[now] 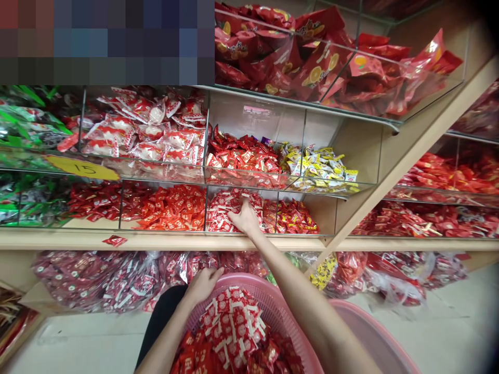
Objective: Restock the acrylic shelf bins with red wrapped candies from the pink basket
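Observation:
My right hand point(245, 217) reaches into a shelf compartment of red-and-white wrapped candies point(222, 210), its thumb and fingers apart and touching the pile; no candy shows in its grasp. Below, my left hand point(205, 283) rests at the left rim of a pink plastic basket point(278, 296), fingers bent over the edge. Inside the basket lies a heap of red-and-white packets point(234, 324), with plain red packets point(195, 356) around and under it. The undersides of both hands are hidden.
Clear dividers split the wooden shelf point(156, 241) into compartments. One red packet point(115, 240) lies on its ledge. Bagged candies point(132, 283) sit beneath. Another pink tub point(370, 332) stands right of the basket. A slanting wooden panel point(417, 143) separates the right-hand shelves.

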The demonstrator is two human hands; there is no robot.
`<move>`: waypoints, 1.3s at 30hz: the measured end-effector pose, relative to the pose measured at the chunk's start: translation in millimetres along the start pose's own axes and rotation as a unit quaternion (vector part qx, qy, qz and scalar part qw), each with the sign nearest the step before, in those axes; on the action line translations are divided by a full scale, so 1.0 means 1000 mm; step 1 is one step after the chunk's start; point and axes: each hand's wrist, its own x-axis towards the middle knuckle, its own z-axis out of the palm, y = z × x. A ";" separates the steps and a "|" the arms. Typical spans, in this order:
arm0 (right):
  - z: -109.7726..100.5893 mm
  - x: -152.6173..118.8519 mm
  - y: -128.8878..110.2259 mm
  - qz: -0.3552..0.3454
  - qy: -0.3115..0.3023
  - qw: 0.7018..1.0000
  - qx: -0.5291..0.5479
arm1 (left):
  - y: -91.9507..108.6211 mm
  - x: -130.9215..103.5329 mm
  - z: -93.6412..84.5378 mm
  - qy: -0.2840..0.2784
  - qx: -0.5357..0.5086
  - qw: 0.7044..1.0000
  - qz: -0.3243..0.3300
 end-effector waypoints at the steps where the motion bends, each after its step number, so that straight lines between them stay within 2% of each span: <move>1: 0.000 0.000 -0.001 0.008 0.002 1.000 -0.006 | 0.000 0.000 0.000 0.000 0.001 1.000 0.000; 7: 0.000 0.000 -0.002 0.055 -0.026 0.997 -0.050 | 0.002 0.000 0.001 -0.004 0.002 1.000 0.002; 13: 0.001 -0.001 0.001 0.026 -0.027 0.997 -0.061 | 0.002 -0.003 -0.001 -0.006 0.000 1.000 -0.015; 30: 0.002 0.001 0.006 -0.019 -0.044 0.997 -0.060 | 0.007 -0.002 -0.001 -0.004 0.026 1.000 0.002; 34: 0.005 0.002 0.010 -0.035 -0.017 0.999 -0.008 | 0.006 -0.002 -0.001 -0.001 0.032 0.999 0.003; 39: 0.000 0.001 0.011 -0.079 0.016 0.982 0.173 | 0.003 0.000 0.000 -0.002 0.020 1.000 -0.005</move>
